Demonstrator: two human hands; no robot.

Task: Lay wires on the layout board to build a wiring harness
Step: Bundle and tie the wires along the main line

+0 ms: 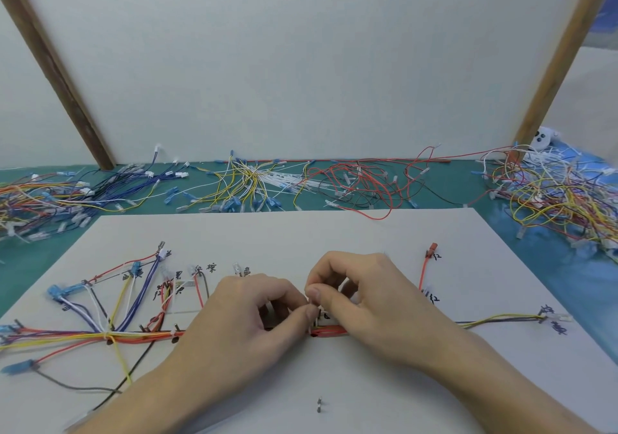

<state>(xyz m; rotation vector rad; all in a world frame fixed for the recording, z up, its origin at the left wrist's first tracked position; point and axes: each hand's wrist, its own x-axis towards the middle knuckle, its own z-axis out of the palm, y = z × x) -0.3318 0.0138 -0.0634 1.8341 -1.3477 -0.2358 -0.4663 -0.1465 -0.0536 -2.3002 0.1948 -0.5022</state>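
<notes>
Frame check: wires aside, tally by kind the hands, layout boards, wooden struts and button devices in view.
Hands: 2 (left hand, right hand)
Layout board: 1
Wooden struts: 2
White button device: 1
Total: 6

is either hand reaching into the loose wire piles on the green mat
No, both the left hand and right hand are pinching together over the white layout board.

hands: left [247, 313], right [364, 293] | bare | forearms unsleeved (no gloves, rings)
</notes>
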